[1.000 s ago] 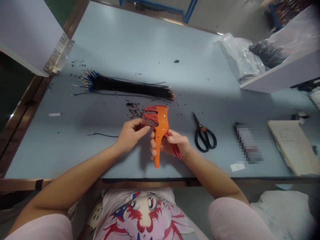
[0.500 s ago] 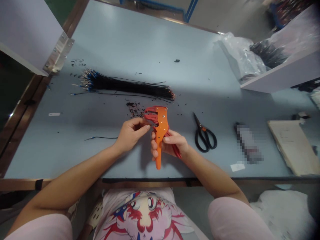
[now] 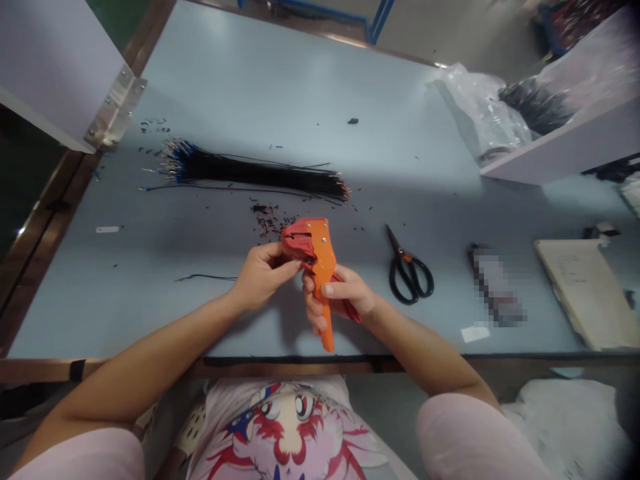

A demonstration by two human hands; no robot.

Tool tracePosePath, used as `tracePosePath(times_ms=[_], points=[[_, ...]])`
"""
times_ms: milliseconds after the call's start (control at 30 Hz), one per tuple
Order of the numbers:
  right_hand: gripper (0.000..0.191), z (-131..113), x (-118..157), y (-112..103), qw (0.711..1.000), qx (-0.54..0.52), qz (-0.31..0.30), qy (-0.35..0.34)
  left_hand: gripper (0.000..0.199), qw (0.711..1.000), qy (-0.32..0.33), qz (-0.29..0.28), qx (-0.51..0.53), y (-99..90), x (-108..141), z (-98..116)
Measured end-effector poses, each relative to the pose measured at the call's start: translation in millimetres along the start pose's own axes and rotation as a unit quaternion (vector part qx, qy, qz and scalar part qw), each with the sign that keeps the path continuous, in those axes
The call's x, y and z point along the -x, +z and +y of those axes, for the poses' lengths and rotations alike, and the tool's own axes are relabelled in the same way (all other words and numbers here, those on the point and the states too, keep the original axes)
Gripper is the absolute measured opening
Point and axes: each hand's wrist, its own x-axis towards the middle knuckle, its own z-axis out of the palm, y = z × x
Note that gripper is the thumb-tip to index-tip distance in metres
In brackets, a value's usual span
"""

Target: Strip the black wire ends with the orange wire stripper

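My right hand (image 3: 340,297) grips the handles of an orange and red wire stripper (image 3: 323,257), its red jaws pointing left. Close against the lower side of those jaws, my left hand (image 3: 265,273) is closed in a pinch on a thin black wire (image 3: 215,276). That wire trails left over the table and ends in a blue and metal tip; its other end is hidden at the fingers and jaws. Beyond the hands lies a thick bundle of black wires (image 3: 250,172), with blue and metal tips at the left and bare copper ends at the right.
Black scraps (image 3: 267,220) are scattered between bundle and tool. Black-handled scissors (image 3: 411,273) lie right of my right hand. Farther right are a pixelated object (image 3: 497,287), a white slip (image 3: 475,333) and a clipboard-like board (image 3: 585,287). Plastic bags (image 3: 485,110) rest at the upper right.
The wire stripper has tilted, its head slightly left and its handle end lower and right. The wire's blue-tipped end has shifted slightly right. Both hands keep their holds.
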Motion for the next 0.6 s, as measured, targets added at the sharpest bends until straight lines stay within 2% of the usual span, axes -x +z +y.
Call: tracePosePath(times_ms=[600], points=[[0.031,1.1,-0.8,7.7,1.000,0.024,0.014,0.007,0.019,1.000,0.007,-0.020,-0.008,1.8,5.3,5.9]])
